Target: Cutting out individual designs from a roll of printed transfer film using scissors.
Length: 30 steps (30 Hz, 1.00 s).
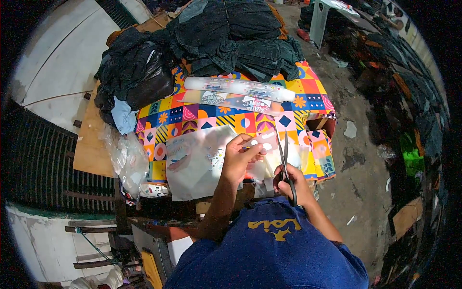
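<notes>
My left hand (239,158) pinches a small translucent piece of printed film (267,139) between thumb and fingers, above the table's front part. In my right hand (294,182) is a pair of scissors (286,163) with black handles, its blades pointing away from me and slightly apart. The blades stand beside the right edge of the film piece; whether they touch it I cannot tell. Left of my left hand, a larger whitish sheet (187,182) with printed patches lies over the table's front edge. Other pale film lies under my hands, partly hidden by them.
A colourful patterned cloth (225,121) covers the table. Across it lies a roll of clear printed film (231,87). Dark denim garments (211,38) are heaped at the back, with a black plastic bag (156,79). A crumpled clear bag (130,161) hangs at the left edge.
</notes>
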Each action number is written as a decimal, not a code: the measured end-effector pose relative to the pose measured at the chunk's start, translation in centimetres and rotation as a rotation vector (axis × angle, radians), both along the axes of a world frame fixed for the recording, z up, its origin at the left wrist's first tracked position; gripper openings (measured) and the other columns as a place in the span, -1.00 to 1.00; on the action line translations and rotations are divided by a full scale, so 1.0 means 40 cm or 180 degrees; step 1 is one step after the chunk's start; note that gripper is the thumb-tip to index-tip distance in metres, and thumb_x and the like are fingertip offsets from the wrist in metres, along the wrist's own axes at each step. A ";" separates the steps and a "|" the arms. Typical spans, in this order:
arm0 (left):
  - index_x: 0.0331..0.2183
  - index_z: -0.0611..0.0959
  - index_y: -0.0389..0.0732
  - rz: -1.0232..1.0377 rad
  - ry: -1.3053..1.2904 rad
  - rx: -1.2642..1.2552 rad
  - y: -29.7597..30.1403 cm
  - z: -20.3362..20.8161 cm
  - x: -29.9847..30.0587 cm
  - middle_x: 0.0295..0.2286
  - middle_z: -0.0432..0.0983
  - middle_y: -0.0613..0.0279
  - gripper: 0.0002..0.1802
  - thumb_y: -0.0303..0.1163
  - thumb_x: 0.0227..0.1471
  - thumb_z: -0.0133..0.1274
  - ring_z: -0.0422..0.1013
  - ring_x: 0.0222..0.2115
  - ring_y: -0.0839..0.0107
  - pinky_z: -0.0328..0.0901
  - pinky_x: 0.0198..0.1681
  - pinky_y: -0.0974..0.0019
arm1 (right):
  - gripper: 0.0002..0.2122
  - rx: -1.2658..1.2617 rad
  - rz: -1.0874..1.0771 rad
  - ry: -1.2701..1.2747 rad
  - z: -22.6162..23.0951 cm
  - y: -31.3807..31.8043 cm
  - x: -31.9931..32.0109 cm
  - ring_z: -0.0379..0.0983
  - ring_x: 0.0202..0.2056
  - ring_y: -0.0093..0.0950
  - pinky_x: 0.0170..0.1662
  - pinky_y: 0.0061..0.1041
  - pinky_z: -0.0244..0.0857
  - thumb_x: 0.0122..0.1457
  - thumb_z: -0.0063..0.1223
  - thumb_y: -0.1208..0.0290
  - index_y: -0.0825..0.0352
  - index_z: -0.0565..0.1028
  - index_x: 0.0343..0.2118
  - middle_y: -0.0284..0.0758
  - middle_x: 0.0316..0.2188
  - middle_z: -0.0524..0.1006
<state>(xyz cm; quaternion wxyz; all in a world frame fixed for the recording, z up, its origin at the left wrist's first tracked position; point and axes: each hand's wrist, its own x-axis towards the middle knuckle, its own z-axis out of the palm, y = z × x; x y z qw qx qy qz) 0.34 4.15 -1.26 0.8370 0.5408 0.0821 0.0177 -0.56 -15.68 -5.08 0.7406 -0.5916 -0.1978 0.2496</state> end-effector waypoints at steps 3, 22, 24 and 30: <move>-0.30 0.47 -0.32 0.0302 -0.0097 -0.0144 -0.032 0.020 -0.002 -0.48 0.49 0.19 -0.80 -0.55 -0.06 0.05 0.46 -0.48 0.50 0.36 -0.47 0.52 | -0.74 -0.0106 0.0079 -0.0052 0.008 0.000 0.000 0.22 -0.48 -0.66 -0.38 -0.65 0.15 -0.03 0.14 0.34 0.35 0.35 -0.34 -0.46 -0.57 0.33; -0.40 0.57 -0.36 -0.0192 0.0031 0.0566 -0.044 -0.005 -0.025 -0.53 0.49 0.27 -0.87 -0.52 -0.08 0.07 0.38 -0.58 0.61 0.29 -0.49 0.54 | -0.75 -0.0183 -0.0331 -0.0073 -0.004 0.009 0.007 0.15 -0.50 -0.67 -0.42 -0.65 0.09 -0.04 0.13 0.38 0.33 0.36 -0.33 -0.49 -0.59 0.27; -0.41 0.57 -0.37 -0.0012 -0.0083 0.0773 -0.045 0.001 -0.024 -0.58 0.47 0.34 -0.86 -0.49 -0.06 0.09 0.34 -0.61 0.66 0.25 -0.54 0.58 | -0.75 -0.0301 -0.0242 -0.0184 -0.014 0.006 0.008 0.17 -0.49 -0.67 -0.41 -0.64 0.10 -0.04 0.13 0.39 0.33 0.36 -0.33 -0.48 -0.58 0.29; -0.42 0.57 -0.38 0.0397 -0.0120 0.0616 -0.056 0.002 -0.020 -0.58 0.48 0.33 -0.88 -0.54 -0.08 0.09 0.34 -0.61 0.65 0.23 -0.53 0.58 | -0.74 -0.0334 0.0053 -0.0276 0.015 0.007 0.002 0.18 -0.49 -0.65 -0.39 -0.64 0.12 -0.05 0.14 0.38 0.33 0.35 -0.33 -0.46 -0.58 0.30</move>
